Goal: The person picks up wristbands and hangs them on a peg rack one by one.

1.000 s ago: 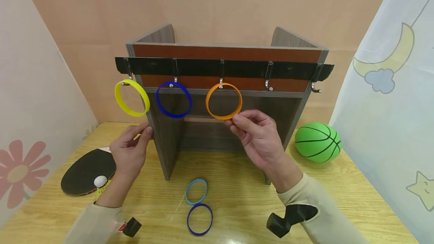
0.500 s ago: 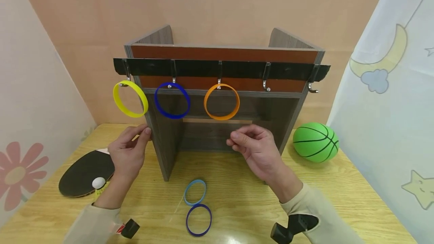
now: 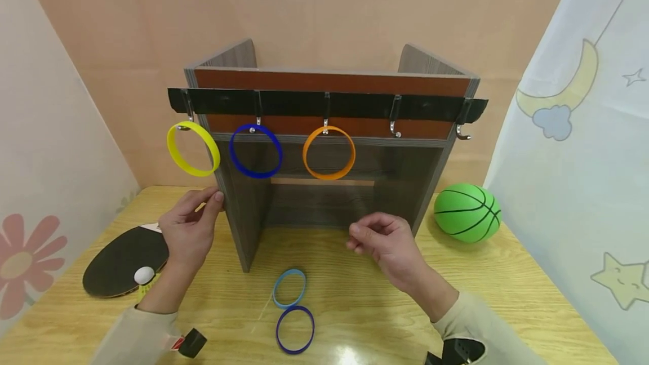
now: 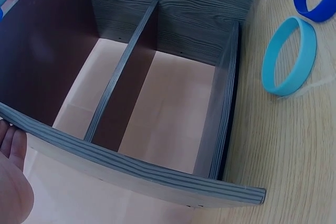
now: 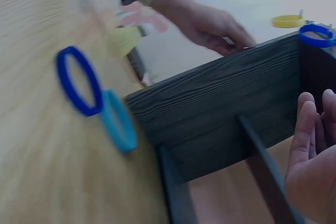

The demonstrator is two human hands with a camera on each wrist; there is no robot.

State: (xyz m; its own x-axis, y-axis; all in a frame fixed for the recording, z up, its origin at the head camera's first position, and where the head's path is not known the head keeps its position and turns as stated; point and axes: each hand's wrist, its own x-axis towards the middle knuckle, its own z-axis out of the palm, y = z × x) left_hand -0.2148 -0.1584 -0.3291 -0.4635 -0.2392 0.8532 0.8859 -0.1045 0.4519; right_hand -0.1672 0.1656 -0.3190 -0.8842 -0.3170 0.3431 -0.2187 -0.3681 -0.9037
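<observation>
At the grey wooden shelf's [image 3: 234, 213] left side panel, my left hand [image 3: 190, 230] holds the front edge with thumb and fingers; the left wrist view shows several of its fingers [image 4: 11, 142] against the outer face. My right hand [image 3: 387, 246] is in front of the lower right of the shelf, holding nothing, fingers loosely bent. From hooks on the black strip [image 3: 360, 106] hang a yellow wristband [image 3: 215, 154], a dark blue wristband [image 3: 256, 174] and an orange wristband [image 3: 328, 176]. A light blue wristband [image 3: 275, 292] and another dark blue wristband [image 3: 296, 351] lie touching on the table.
Two hooks on the right, a ball-tipped one [image 3: 394, 128] and an end one [image 3: 461, 133], bear no bands. A green ball [image 3: 466, 213] sits right of the shelf. At left lie a black paddle [image 3: 121, 263], a white ball [image 3: 144, 275] and something yellow beneath it.
My right hand has let go of the orange wristband, which now hangs on the middle hook, and has dropped down and slightly right. The left hand has stayed at the panel.
</observation>
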